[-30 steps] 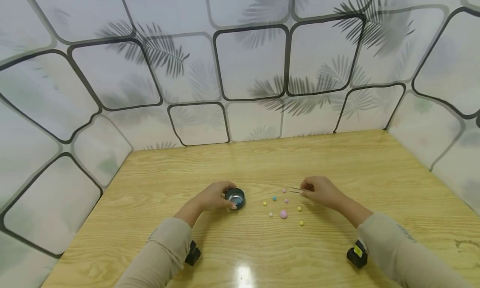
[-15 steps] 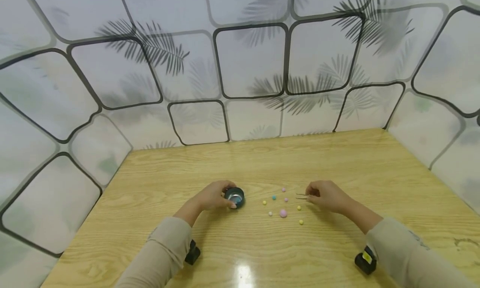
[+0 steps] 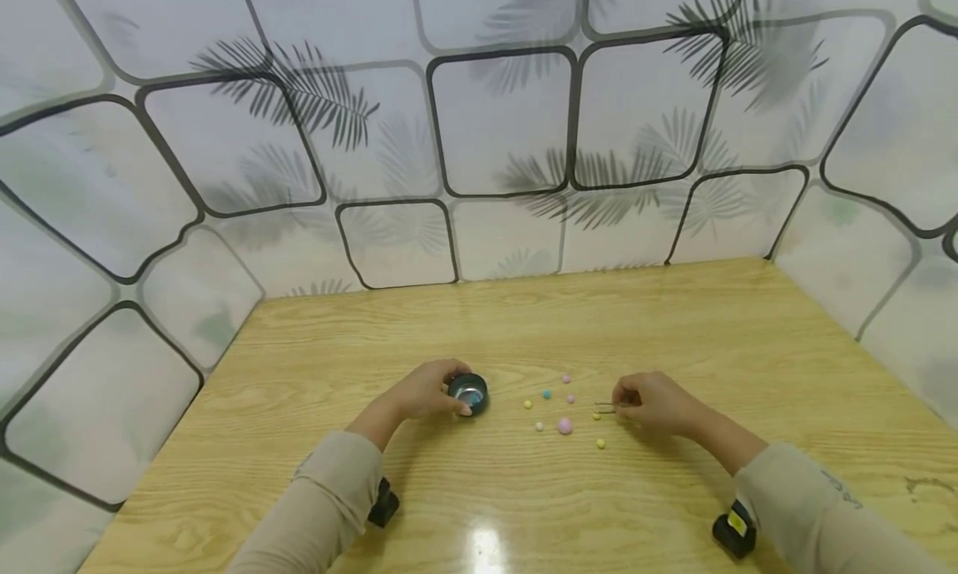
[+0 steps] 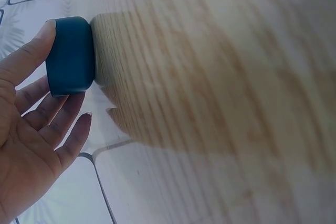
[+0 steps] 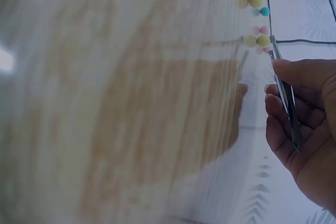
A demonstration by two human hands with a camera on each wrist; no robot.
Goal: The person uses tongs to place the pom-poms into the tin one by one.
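Observation:
My left hand (image 3: 449,395) holds a small dark blue round container (image 3: 469,393) on the wooden table (image 3: 524,324). In the left wrist view the thumb lies on the container (image 4: 71,56) and the fingers (image 4: 63,124) reach behind it. My right hand (image 3: 627,403) pinches thin metal tweezers (image 3: 604,406). Their tips point left, just above a yellow bead (image 3: 596,416). In the right wrist view the tweezers (image 5: 286,98) end close to that yellow bead (image 5: 262,40). Several small beads lie between my hands, among them a larger pink ball (image 3: 565,426) and a teal bead (image 3: 547,394).
White patterned panels (image 3: 494,125) wall in the table at the back and both sides. Black wrist cameras sit on my left sleeve (image 3: 384,503) and right sleeve (image 3: 733,531). A yellow bead (image 3: 600,444) lies nearest me. Bare wood stretches behind the beads.
My right hand has drawn the tweezers toward me and a little right, from beside the far pink bead to the yellow bead. The left hand and container have stayed put.

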